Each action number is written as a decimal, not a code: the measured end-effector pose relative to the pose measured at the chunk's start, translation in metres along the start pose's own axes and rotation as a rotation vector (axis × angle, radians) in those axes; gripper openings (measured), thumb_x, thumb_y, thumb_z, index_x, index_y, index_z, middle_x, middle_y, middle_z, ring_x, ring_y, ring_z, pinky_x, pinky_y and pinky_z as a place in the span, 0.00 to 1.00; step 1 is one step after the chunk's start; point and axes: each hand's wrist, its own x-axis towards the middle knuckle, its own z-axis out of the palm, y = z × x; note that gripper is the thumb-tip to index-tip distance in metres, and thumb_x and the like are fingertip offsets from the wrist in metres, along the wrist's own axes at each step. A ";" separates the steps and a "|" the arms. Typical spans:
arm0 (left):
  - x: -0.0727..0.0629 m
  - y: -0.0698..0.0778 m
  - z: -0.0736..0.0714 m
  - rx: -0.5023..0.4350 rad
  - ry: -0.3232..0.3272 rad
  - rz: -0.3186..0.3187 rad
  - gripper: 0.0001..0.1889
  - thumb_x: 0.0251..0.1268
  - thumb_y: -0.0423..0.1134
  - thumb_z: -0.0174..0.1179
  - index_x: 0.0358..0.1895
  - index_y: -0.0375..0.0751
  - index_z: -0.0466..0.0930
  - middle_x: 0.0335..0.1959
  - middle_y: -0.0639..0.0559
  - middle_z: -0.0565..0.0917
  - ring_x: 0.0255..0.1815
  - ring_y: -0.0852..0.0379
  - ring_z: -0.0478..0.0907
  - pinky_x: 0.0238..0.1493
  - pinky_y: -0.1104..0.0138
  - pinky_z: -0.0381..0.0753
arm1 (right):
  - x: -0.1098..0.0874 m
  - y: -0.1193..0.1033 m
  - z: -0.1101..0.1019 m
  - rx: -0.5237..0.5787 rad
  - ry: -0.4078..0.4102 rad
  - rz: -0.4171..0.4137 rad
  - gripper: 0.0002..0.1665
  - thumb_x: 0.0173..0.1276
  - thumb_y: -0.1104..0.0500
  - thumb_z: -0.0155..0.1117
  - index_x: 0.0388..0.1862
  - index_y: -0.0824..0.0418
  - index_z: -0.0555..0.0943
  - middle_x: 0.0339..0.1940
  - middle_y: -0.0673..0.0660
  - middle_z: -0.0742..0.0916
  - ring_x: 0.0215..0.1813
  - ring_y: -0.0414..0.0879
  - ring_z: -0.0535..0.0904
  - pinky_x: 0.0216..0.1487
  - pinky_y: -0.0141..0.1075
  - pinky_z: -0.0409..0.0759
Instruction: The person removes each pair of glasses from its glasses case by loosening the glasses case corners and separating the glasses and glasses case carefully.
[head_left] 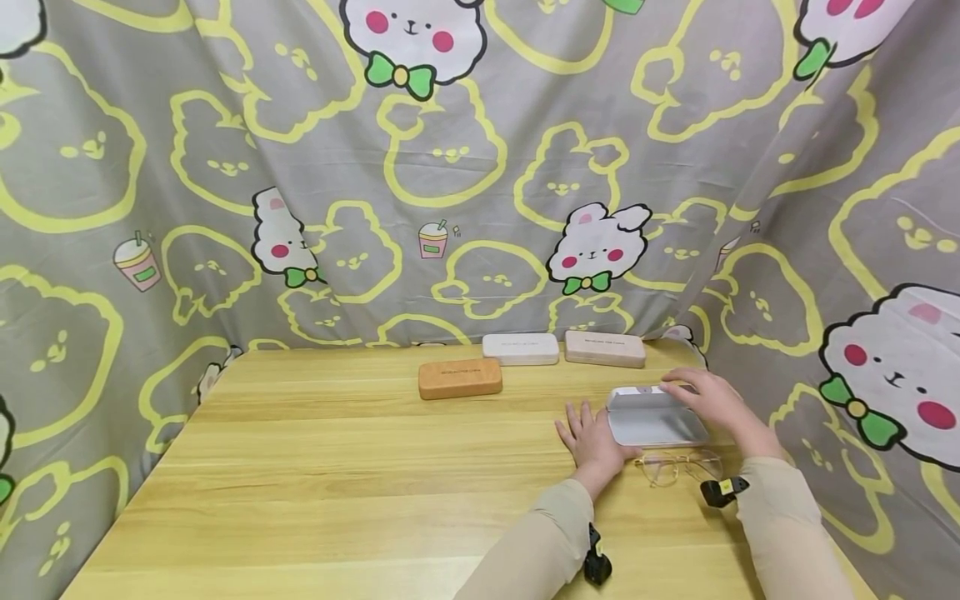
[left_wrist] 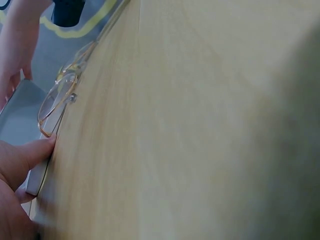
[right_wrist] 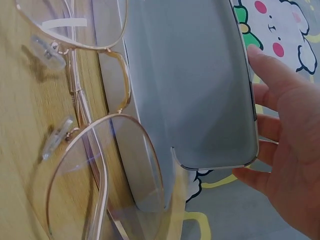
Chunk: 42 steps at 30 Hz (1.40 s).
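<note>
A glasses case [head_left: 658,427] with a grey lining stands with its lid raised at the right of the table. My right hand [head_left: 708,402] holds the lid's edge, thumb at the rim and fingers behind it in the right wrist view. At the case's left end, my left hand [head_left: 596,442] rests on the table with fingers spread; its thumb [left_wrist: 37,151] lies against the case's front edge. Thin gold-framed eyeglasses [head_left: 678,467] lie just in front of the case, folded temples [right_wrist: 102,180] showing in the right wrist view. The case's lining holds nothing visible.
Toward the back of the wooden table [head_left: 337,467] lie three closed cases: an orange one [head_left: 460,380], a white one [head_left: 521,350] and a pale pink one [head_left: 604,349]. A patterned grey curtain [head_left: 480,167] hangs behind and along both sides.
</note>
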 end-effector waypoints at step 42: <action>-0.001 -0.001 -0.003 0.010 -0.004 0.007 0.44 0.34 0.62 0.77 0.62 0.56 0.75 0.74 0.52 0.65 0.80 0.45 0.48 0.77 0.43 0.46 | 0.006 0.007 -0.011 0.067 -0.318 0.026 0.32 0.75 0.45 0.52 0.59 0.72 0.78 0.57 0.74 0.81 0.58 0.70 0.78 0.56 0.60 0.77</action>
